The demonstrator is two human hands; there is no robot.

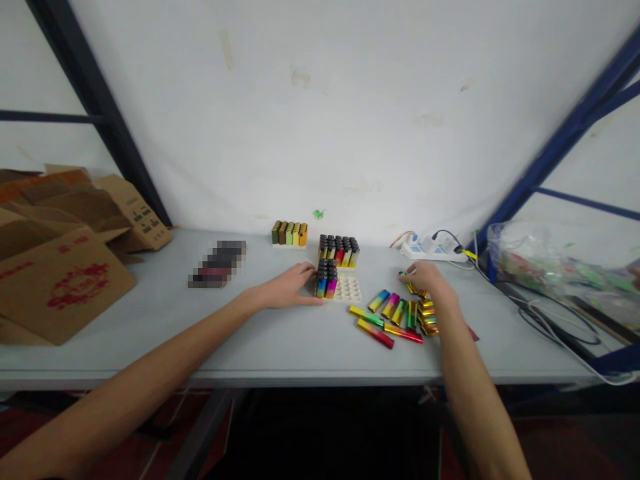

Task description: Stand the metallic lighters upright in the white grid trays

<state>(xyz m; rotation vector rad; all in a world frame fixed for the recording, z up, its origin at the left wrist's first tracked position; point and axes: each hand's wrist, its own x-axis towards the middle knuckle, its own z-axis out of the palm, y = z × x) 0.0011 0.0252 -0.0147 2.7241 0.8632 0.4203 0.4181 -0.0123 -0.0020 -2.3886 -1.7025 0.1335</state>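
My left hand curls round the left end of a white plastic tray, its thumb by the front corner and its fingers behind. Several shiny multicoloured lighters stand upright in the tray's left part, and bare sockets show on the right. Over a loose pile of metallic lighters, my right hand has its fingers pinched together on what seems to be a lighter; only its small end shows. More lighters in gold, red, green and blue lie flat between the tray and the right forearm.
Behind the tray stands a full block of black-topped lighters, with another block of lighters further left. A power strip with cables lies at the wall. Cardboard boxes are at left, a plastic bag at right.
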